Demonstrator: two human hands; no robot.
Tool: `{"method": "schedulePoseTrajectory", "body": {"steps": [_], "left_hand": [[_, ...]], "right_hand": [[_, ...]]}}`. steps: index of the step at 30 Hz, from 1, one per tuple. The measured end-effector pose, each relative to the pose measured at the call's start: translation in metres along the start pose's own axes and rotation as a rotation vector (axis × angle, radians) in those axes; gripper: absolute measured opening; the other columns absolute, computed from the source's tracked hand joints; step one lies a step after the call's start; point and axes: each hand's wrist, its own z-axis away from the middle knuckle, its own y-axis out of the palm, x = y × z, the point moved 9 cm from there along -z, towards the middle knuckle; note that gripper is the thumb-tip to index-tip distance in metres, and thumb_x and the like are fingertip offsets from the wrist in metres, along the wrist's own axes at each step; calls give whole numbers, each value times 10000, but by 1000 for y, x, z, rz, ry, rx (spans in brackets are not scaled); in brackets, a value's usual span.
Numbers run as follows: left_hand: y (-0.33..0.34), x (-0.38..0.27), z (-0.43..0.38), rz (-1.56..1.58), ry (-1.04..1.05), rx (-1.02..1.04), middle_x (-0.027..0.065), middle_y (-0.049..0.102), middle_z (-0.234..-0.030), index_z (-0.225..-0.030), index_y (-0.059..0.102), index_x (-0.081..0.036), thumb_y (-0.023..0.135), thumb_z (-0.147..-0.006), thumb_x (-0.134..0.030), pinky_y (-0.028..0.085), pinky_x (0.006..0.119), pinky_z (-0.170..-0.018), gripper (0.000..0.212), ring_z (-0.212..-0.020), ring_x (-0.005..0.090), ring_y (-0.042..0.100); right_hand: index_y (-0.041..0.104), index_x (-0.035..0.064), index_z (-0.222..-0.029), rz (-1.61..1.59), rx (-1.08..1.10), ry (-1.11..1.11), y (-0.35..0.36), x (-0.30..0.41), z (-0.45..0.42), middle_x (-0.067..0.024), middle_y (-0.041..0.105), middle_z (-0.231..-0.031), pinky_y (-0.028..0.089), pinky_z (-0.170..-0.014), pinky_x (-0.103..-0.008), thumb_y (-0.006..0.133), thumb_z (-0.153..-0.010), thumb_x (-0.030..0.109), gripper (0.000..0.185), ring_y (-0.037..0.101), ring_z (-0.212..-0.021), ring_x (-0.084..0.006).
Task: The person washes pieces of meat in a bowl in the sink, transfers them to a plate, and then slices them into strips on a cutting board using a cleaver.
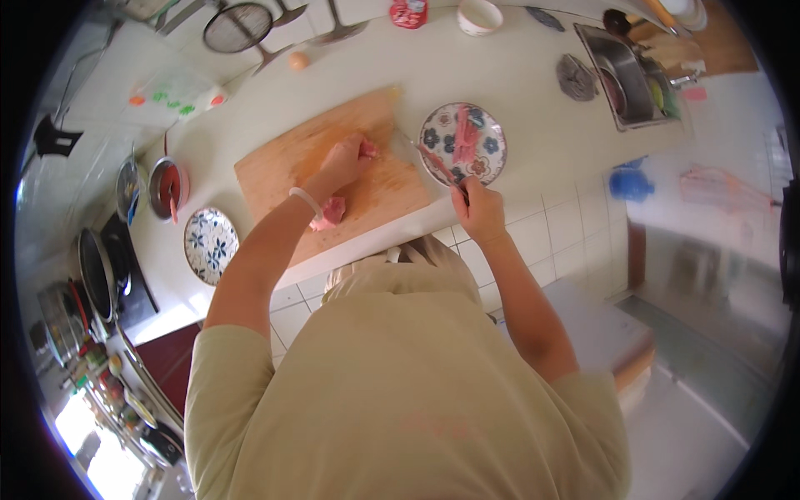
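Note:
My left hand [344, 161], with a pale bangle at its wrist, rests on the wooden cutting board [287, 164]. Its fingers close on a small piece of raw meat [369, 149], partly hidden under them. A larger chunk of raw meat [331, 214] lies on the board by that wrist. In my right hand [480, 209] is a kitchen knife [439, 164] by its dark handle. The blade points up and left across the left rim of a flower-patterned plate [494, 164]. Strips of raw meat [464, 139] lie on this plate, right of the board.
Left of the board stand an oval patterned plate [211, 244], a pot of red contents [167, 187] and a wok [97, 275]. At the back are an egg [299, 60], a red packet [409, 12] and a bowl [480, 17]. A steel sink [625, 81] lies right.

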Motion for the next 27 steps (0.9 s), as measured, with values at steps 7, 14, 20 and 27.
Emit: {"method": "schedulePoseTrajectory", "body": {"steps": [7, 14, 20, 27], "left_hand": [[88, -177, -23, 1638, -40, 597, 96, 578, -1175, -1277, 512, -52, 494, -906, -371, 524, 461, -762, 489, -1036, 280, 580], [125, -163, -78, 1722, -276, 281, 167, 618, -833, -973, 559, -69, 393, -1004, -363, 504, 434, -557, 339, -672, 279, 583], [70, -92, -54, 365, -80, -586, 205, 611, -1024, -1141, 591, -20, 647, -880, -277, 481, 427, -903, 372, -1003, 352, 601], [-42, -48, 159, -144, 98, -910, 116, 621, -991, -962, 647, -57, 734, -735, -112, 486, 411, -820, 249, -938, 319, 576]], "right_hand": [[500, 50, -915, -740, 50, 577, 0, -59, 14, -66, 498, -544, 401, -396, -343, 527, -979, 194, 160, 500, -401, -177], [470, 71, -922, -964, -243, 927, -22, -129, 38, -12, 451, -536, 351, -328, -280, 457, -1016, 233, 187, 427, -350, -114], [443, 64, -942, -838, -241, 903, -26, -141, 36, -17, 416, -536, 352, -319, -278, 408, -1034, 252, 212, 409, -343, -127], [525, -1, -887, -336, 392, 351, 77, -30, -12, -170, 562, -564, 437, -481, -451, 481, -1002, 229, 261, 552, -465, -328]]}}
